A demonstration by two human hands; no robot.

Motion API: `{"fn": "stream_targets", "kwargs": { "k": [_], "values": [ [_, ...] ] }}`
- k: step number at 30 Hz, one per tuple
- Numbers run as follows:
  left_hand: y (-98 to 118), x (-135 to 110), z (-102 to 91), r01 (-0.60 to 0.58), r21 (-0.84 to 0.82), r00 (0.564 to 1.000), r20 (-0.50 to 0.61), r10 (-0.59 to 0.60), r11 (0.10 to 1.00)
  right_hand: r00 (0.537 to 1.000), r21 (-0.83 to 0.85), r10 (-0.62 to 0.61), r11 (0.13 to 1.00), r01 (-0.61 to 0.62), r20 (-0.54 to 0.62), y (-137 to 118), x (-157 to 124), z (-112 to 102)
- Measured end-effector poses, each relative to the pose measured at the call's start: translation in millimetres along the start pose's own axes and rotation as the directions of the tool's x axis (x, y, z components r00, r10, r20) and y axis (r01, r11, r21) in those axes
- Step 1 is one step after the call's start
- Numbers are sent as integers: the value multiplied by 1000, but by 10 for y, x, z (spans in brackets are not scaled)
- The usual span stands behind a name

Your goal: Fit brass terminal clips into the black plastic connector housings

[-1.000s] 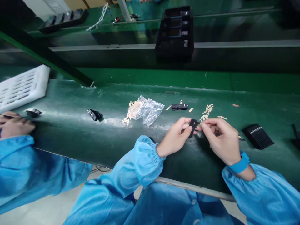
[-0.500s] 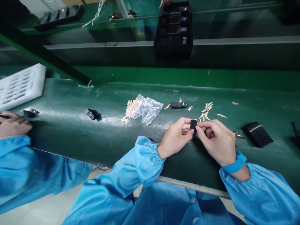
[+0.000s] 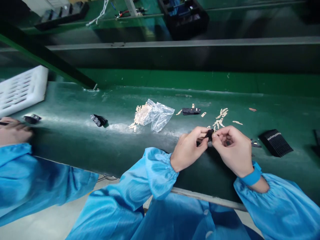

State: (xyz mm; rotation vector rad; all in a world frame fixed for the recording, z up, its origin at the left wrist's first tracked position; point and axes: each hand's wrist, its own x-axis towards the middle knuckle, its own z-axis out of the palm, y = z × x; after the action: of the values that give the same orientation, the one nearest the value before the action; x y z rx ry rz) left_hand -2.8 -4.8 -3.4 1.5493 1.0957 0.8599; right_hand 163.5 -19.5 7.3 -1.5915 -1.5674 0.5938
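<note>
Between thumb and fingers, my left hand (image 3: 190, 146) grips a small black plastic part (image 3: 209, 134), tilted above the bench. My right hand (image 3: 231, 146) is pinched at the part's right edge; what its fingertips hold, if anything, is too small to make out. Just beyond my hands lie several loose cream-coloured strips (image 3: 222, 114). A short stack of black parts (image 3: 191, 111) sits farther back, with single strips around it. To the right of my right hand stands a neat row of black parts (image 3: 275, 143).
A clear plastic bag (image 3: 162, 115) spills cream strips on the green bench (image 3: 125, 146). Small black pieces (image 3: 99, 120) lie left of it. A co-worker's hand (image 3: 15, 131) is at the far left, near a white slotted tray (image 3: 23, 88). A black tray (image 3: 186, 20) is across the bench.
The black part has turned and tilted in my left hand, and my right fingertips have shifted slightly with it. The black tray across the bench has moved away and tilted.
</note>
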Motion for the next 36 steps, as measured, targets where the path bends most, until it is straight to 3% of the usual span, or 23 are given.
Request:
{"fn": "stream_targets", "kwargs": {
  "k": [6, 10, 12, 14, 17, 19, 21, 25, 36],
  "values": [
    [-52, -6, -13, -130, 159, 988, -57, 140, 979, 990, 81, 127, 988, -132, 56, 3, 21, -28],
    [-59, -11, -41, -287, 351, 946, -40, 320, 891, 984, 98, 167, 980, -173, 65, -7, 25, -17],
    [-47, -10, -51, -314, 416, 935, -20, 353, 853, 989, 47, 142, 989, -143, 29, -5, 10, -10],
    [-32, -1, -51, -267, 374, 954, -30, 299, 888, 995, 19, 98, 995, -97, -34, 0, -6, -12],
    [-10, 33, -40, -48, 53, 998, -34, 50, 997, 993, 116, 87, 990, -77, -78, 9, -6, -38],
    [6, 61, -36, 124, -199, 992, 19, -122, 972, 993, 184, 114, 977, -106, -33, 18, 15, -62],
    [26, 85, -40, 220, -350, 975, 56, -214, 911, 989, 216, 141, 965, -149, 50, 25, 42, -79],
    [61, 98, -50, 250, -426, 967, 57, -250, 870, 977, 259, 159, 947, -191, 142, 26, 69, -79],
    [2, 52, -17, 136, -303, 991, 36, -131, 943, 976, 281, 174, 938, -204, 129, 82, 45, -56]
  ]
}}
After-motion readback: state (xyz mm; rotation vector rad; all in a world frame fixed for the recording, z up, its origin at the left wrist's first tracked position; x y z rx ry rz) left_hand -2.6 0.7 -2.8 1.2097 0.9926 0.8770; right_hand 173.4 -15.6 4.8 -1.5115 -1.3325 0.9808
